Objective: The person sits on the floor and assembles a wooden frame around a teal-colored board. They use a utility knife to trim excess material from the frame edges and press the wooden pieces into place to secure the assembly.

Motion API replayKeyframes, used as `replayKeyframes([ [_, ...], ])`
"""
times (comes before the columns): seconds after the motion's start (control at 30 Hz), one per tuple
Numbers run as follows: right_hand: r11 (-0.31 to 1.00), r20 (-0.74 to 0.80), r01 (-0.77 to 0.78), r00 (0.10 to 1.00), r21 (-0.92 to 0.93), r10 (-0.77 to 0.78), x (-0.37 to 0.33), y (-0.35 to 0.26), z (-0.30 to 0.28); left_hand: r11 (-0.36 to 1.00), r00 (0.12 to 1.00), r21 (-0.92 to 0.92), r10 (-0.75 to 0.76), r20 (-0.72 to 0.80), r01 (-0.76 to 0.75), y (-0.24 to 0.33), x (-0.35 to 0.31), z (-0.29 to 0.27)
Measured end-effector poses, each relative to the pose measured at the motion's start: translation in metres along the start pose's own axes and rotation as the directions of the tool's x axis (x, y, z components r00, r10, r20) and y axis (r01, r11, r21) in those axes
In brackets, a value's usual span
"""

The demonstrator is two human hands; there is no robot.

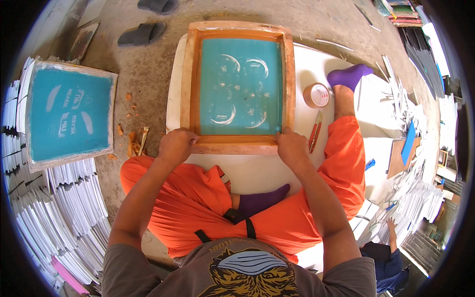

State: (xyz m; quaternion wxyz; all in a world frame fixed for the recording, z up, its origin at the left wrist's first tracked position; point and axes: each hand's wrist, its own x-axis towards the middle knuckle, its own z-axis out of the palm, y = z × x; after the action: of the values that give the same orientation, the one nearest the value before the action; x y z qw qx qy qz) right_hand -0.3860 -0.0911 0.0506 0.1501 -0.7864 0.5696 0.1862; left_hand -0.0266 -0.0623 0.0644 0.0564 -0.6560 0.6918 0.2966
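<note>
A wooden screen-printing frame point(238, 30) with teal mesh point(242, 91) lies in front of me, its mesh marked with pale curved shapes. At its near left corner my left hand point(176, 146) is closed over the wood. My right hand point(292, 147) grips the near right corner the same way, fingertips on the inner edge. Beneath the frame is a white board point(237, 171). A roll of brown tape point(316, 95) rests to the right of the frame. Between the tape and my right leg lies a red utility knife point(315, 132).
A second teal screen point(69, 114) leans on stacks of white sheets point(64, 198) at left. Brown scraps point(132, 143) litter the floor beside my knee. Dark slippers point(142, 34) lie at the far left. More sheets point(410, 203) and another person point(386, 262) are at right.
</note>
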Motion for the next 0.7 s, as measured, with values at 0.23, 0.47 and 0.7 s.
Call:
replayKeyframes([
  [0.23,1.000,-0.002,0.007,1.000,-0.013,-0.007,0.003,-0.001,0.005,0.999,1.000,0.039,-0.021,-0.010,0.022,0.000,0.002,0.004],
  [0.47,0.999,-0.033,0.042,0.999,-0.029,-0.042,0.004,-0.001,0.006,0.997,0.999,0.057,0.048,-0.020,-0.047,-0.001,0.007,0.007],
  [0.7,0.997,-0.050,0.048,0.997,-0.060,-0.051,0.006,0.000,0.011,0.981,0.995,0.173,0.083,0.060,-0.093,0.004,0.012,0.005],
])
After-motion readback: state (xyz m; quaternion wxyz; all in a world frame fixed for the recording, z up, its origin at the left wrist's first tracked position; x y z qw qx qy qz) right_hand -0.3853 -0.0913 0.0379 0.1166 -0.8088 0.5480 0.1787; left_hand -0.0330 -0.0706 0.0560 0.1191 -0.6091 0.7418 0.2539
